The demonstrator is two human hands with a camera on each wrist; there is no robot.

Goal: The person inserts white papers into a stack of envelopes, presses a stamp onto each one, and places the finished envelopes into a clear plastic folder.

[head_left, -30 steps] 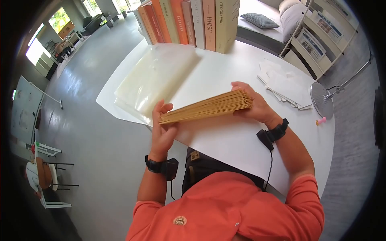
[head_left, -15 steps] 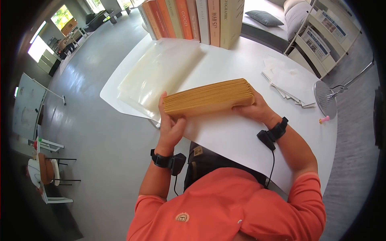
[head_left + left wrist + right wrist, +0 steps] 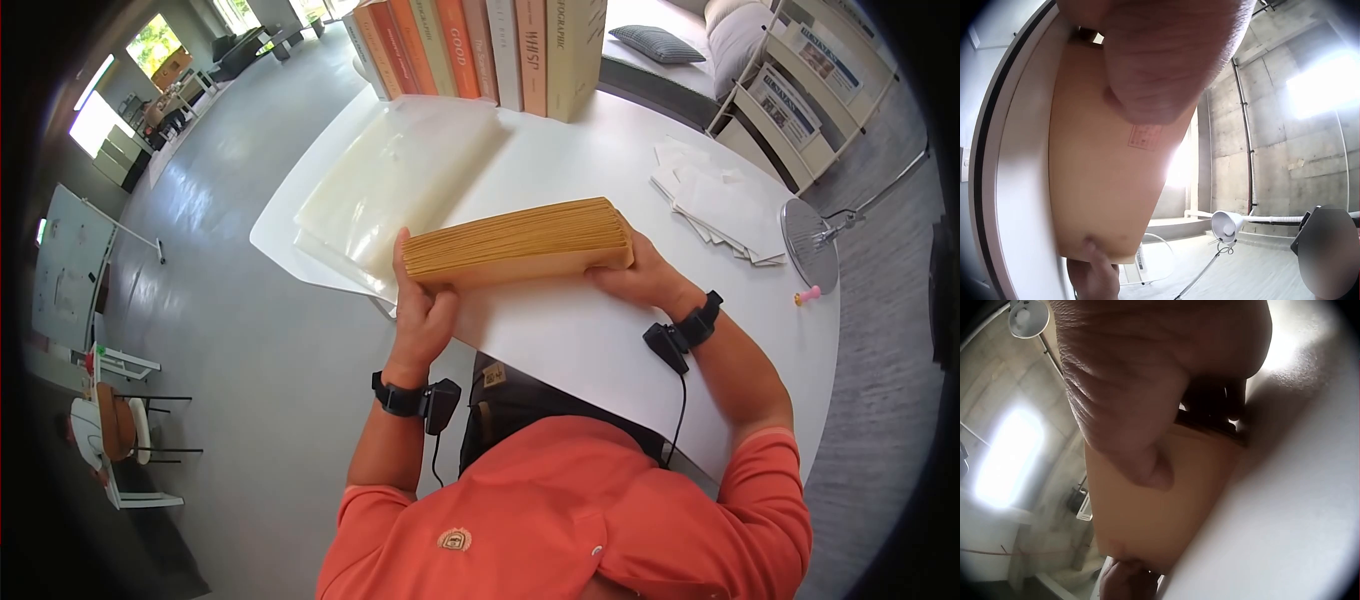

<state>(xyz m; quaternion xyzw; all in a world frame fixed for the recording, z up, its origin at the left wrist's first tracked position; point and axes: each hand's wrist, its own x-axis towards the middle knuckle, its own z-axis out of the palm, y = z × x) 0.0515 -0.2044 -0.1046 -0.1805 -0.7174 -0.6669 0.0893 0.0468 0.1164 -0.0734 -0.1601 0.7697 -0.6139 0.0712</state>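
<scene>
A thick stack of brown kraft envelopes (image 3: 520,240) is held on edge between both hands over the front of the white table (image 3: 560,330). My left hand (image 3: 424,322) grips its left end, thumb on the near face and fingers round the far side. At the other end my right hand (image 3: 645,272) holds it the same way, thumb across the near face. In the left wrist view a small red printed box shows on the outer envelope (image 3: 1104,181). The right wrist view shows the thumb pressed on the plain paper face (image 3: 1166,519).
Clear plastic sleeves (image 3: 370,200) lie to the left of the stack. A row of upright books (image 3: 480,60) stands at the back. To the right are loose white papers (image 3: 715,205), a lamp's round base (image 3: 808,245) and a small pink object (image 3: 807,297) near the table edge.
The stack has tilted so its layered edge and near face show more, and it looks thicker and squarer. My left hand has shifted slightly right, its fingers now behind the stack. Little differs over the last half second.
</scene>
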